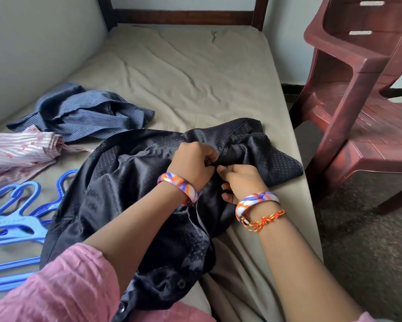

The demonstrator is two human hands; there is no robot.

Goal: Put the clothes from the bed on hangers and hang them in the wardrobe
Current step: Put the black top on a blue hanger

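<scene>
A dark dotted satin shirt (116, 194) lies crumpled on the bed (183, 73) at centre, and the left hand (193, 162) and right hand (240, 182) pinch its front edge together, fingertips nearly meeting. At nine o'clock lie a pink striped shirt (18, 152) and blue hangers (16, 221), at ten o'clock a blue striped shirt (84, 112). A maroon plastic chair (362, 89) stands at two o'clock beside the bed.

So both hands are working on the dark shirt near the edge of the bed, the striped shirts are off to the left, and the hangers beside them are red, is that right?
Not quite. The hangers are blue, not red, as the head view shows. The rest holds: the left hand and right hand both pinch the dark shirt near the bed edge, with the blue striped shirt and pink striped shirt to the left.
</scene>
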